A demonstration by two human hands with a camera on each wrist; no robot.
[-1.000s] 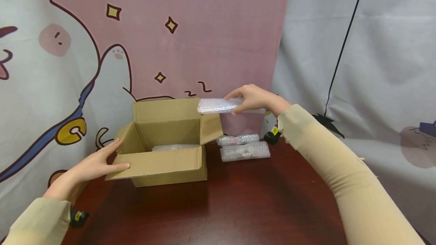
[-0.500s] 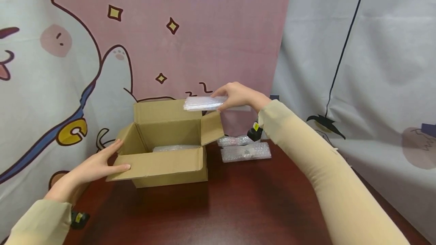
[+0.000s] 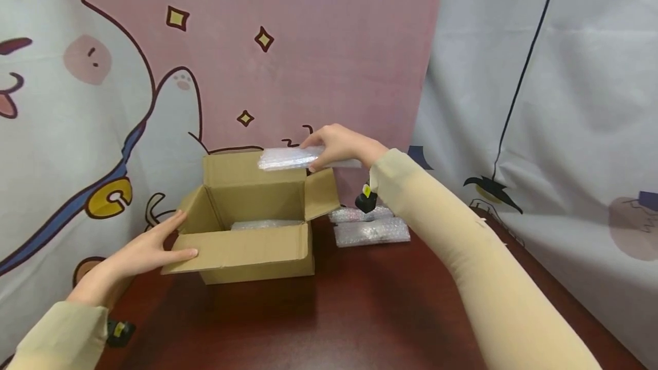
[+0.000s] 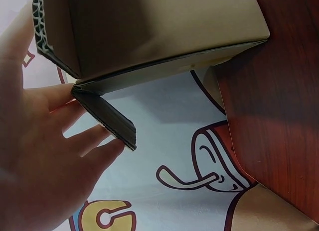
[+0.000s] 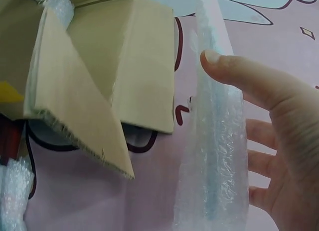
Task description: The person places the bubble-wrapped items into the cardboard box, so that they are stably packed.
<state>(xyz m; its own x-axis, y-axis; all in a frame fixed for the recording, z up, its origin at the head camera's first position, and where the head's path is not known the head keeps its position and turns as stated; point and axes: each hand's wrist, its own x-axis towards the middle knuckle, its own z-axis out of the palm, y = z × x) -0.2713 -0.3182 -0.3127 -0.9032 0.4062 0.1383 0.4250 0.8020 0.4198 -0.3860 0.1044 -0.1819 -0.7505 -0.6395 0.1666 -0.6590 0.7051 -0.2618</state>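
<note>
An open cardboard box [image 3: 259, 272] stands on the table with its flaps spread. My left hand [image 3: 135, 253] rests at the box's left corner, thumb on the front flap [image 3: 241, 246] and the other fingers, fairly straight, against the side flap [image 4: 112, 119]. My right hand [image 3: 341, 144] grips a flat bubble-wrapped packet [image 3: 283, 158] between thumb and fingers. That packet is held level above the box's back right part, clear of the flaps; in the right wrist view the wrapped packet [image 5: 214, 141] hides parts of the fingers. Inside the box lies another bubble-wrapped packet [image 3: 263, 224], partly hidden by the front flap.
Two more bubble-wrapped packets lie on the table right of the box, a front one [image 3: 372, 232] and a back one [image 3: 354, 215]. The right side flap [image 3: 321, 194] sticks outward. Behind the dark red table [image 3: 370, 313] hangs a printed cloth [image 3: 329, 44].
My right hand has carried the bubble-wrapped packet leftward, from beyond the box's right edge to above its back right part. The left hand and the box stay in place.
</note>
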